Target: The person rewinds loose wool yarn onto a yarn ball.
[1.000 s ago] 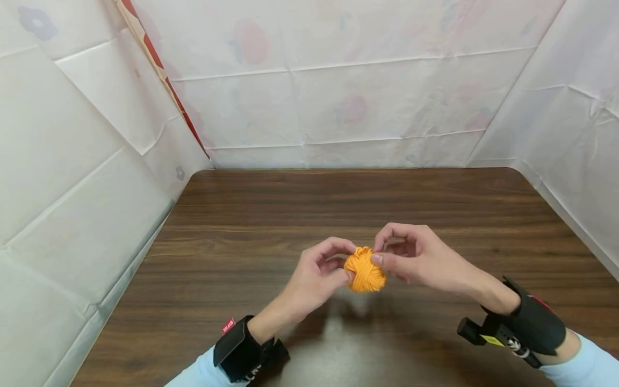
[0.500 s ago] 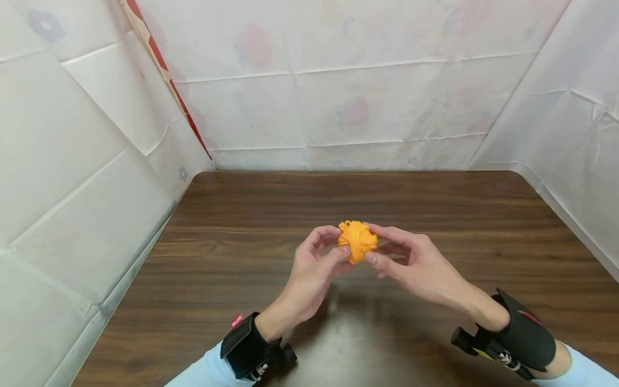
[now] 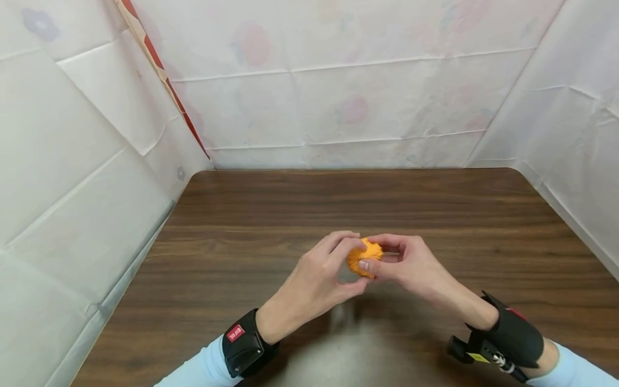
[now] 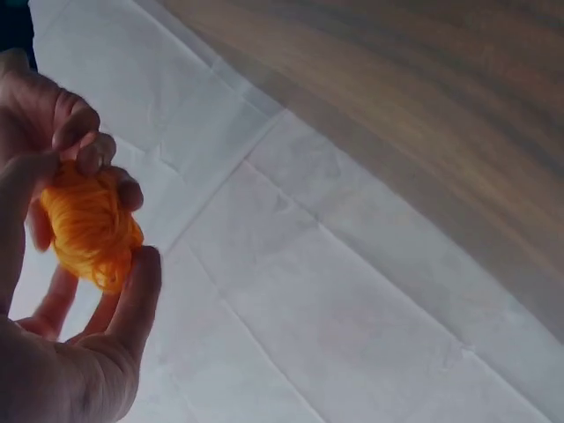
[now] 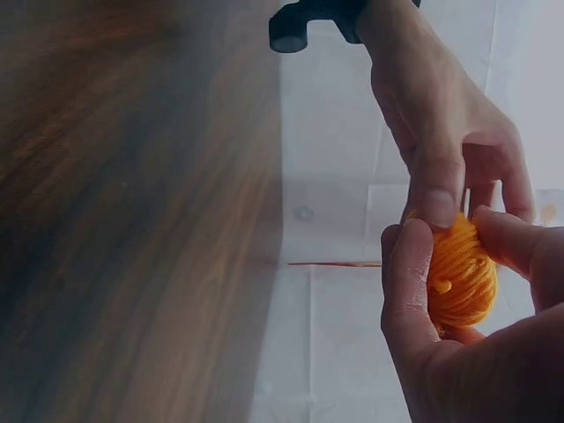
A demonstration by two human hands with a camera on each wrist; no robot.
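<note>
Yarn ball (image 3: pixel 365 257) between both hands, above table (image 3: pixel 242 226)

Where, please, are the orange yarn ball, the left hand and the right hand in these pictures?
orange yarn ball (image 3: pixel 368 252): head view, on its exposed top strands.
left hand (image 3: pixel 316 277): head view, on the back of the hand.
right hand (image 3: pixel 411 266): head view, on the back of the hand.

A dark wooden table (image 3: pixel 271 215) stands enclosed by creased white sheeting (image 3: pixel 338 107) with faint floral prints.
</note>
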